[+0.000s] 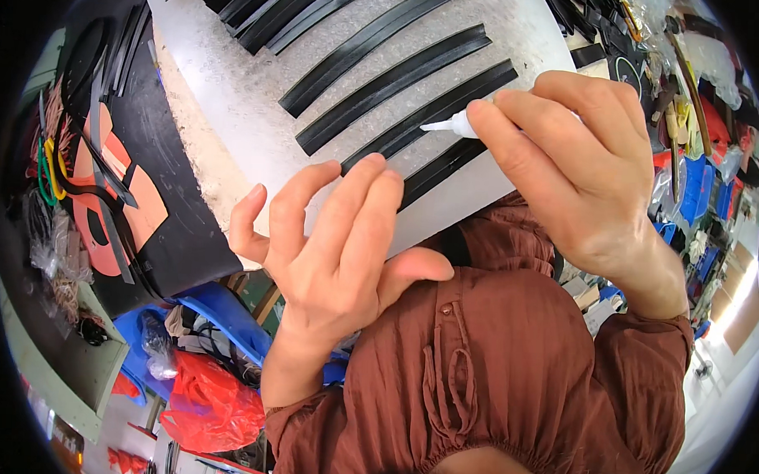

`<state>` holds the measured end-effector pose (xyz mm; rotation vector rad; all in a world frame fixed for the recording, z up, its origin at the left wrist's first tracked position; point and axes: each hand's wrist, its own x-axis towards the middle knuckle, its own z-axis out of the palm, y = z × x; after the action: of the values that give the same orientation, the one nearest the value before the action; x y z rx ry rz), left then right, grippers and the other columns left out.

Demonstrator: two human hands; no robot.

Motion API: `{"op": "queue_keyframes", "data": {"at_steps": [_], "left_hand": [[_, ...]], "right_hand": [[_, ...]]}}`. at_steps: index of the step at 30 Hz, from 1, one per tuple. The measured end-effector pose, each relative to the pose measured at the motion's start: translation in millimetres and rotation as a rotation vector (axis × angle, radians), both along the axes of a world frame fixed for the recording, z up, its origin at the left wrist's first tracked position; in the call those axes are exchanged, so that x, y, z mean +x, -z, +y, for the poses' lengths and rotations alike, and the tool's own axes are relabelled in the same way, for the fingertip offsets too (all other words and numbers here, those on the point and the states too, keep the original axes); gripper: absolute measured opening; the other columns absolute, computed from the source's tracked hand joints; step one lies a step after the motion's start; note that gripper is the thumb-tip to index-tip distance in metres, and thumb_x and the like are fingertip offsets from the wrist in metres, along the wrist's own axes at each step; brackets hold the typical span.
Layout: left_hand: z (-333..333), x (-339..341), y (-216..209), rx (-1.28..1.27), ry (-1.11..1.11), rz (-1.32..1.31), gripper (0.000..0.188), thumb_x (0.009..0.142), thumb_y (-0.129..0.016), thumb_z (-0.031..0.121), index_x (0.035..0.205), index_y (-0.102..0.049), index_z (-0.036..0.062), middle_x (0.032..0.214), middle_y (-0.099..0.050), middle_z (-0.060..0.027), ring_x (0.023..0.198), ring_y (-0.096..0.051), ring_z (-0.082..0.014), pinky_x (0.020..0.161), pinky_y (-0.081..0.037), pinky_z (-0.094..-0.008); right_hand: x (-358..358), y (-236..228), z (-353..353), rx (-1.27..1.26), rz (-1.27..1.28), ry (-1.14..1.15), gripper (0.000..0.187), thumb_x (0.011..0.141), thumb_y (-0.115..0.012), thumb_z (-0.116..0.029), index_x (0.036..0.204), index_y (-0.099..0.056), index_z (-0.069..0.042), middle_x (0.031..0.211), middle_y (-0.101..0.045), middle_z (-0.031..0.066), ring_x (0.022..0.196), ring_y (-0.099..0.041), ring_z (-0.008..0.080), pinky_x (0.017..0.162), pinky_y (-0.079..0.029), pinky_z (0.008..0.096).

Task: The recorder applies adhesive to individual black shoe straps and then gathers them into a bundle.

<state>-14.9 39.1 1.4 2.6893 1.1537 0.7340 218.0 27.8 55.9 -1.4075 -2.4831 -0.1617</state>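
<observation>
Squeezing a small white plastic glue tube [460, 123] between closed fingers, the right hand [576, 169] points its nozzle at a long black rubber strip [434, 113] near the white board's [234, 90] front edge, the left hand's [337, 244] spread fingertips pressing that strip's end.

Clear plastic bags [150, 346] lie at lower left beside a crumpled red bag [211, 402].
</observation>
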Motion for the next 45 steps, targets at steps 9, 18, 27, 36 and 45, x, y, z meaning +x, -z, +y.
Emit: {"op": "queue_keyframes", "data": {"at_steps": [9, 18, 27, 36, 45], "left_hand": [[2, -1, 5, -0.006, -0.014, -0.004, 0.071, 0.100, -0.035, 0.068, 0.109, -0.073, 0.0085, 0.104, -0.074, 0.0007, 0.100, -0.064, -0.0217, 0.110, -0.023, -0.0444], [2, -1, 3, -0.045, -0.032, -0.001, 0.071, 0.101, -0.034, 0.067, 0.106, -0.074, 0.0092, 0.103, -0.075, 0.0007, 0.101, -0.065, -0.0210, 0.112, -0.022, -0.0446], [3, 0, 2, -0.043, -0.036, 0.002, 0.070, 0.101, -0.032, 0.067, 0.104, -0.074, 0.0100, 0.101, -0.075, 0.0014, 0.101, -0.065, -0.0210, 0.113, -0.022, -0.0440], [4, 1, 2, -0.038, -0.036, -0.003, 0.070, 0.101, -0.032, 0.067, 0.104, -0.073, 0.0108, 0.101, -0.075, 0.0016, 0.100, -0.065, -0.0209, 0.113, -0.022, -0.0440], [9, -3, 0, 0.004, -0.024, -0.130, 0.065, 0.099, -0.039, 0.067, 0.099, -0.074, 0.0118, 0.101, -0.072, 0.0003, 0.090, -0.062, -0.0188, 0.107, -0.027, -0.0439]], "right_hand": [[4, -6, 6, 0.013, -0.043, -0.014, 0.042, 0.064, -0.063, -0.016, 0.100, -0.075, 0.000, 0.098, -0.070, 0.0080, 0.086, -0.064, 0.0255, 0.074, -0.048, 0.0353], [15, -11, 9, 0.002, -0.110, 0.026, 0.037, 0.063, -0.068, -0.007, 0.099, -0.075, -0.001, 0.095, -0.070, 0.0070, 0.086, -0.065, 0.0249, 0.073, -0.047, 0.0352], [11, -7, 9, -0.016, -0.058, 0.006, 0.041, 0.062, -0.067, -0.014, 0.100, -0.074, 0.001, 0.095, -0.070, 0.0079, 0.082, -0.064, 0.0235, 0.071, -0.046, 0.0346], [6, -7, 12, -0.024, -0.049, 0.006, 0.037, 0.065, -0.069, -0.009, 0.102, -0.074, -0.002, 0.093, -0.069, 0.0063, 0.082, -0.065, 0.0237, 0.074, -0.047, 0.0357], [18, -14, 22, 0.059, -0.045, 0.072, 0.040, 0.063, -0.079, -0.005, 0.102, -0.075, -0.007, 0.094, -0.071, 0.0029, 0.087, -0.066, 0.0223, 0.077, -0.047, 0.0346]]}}
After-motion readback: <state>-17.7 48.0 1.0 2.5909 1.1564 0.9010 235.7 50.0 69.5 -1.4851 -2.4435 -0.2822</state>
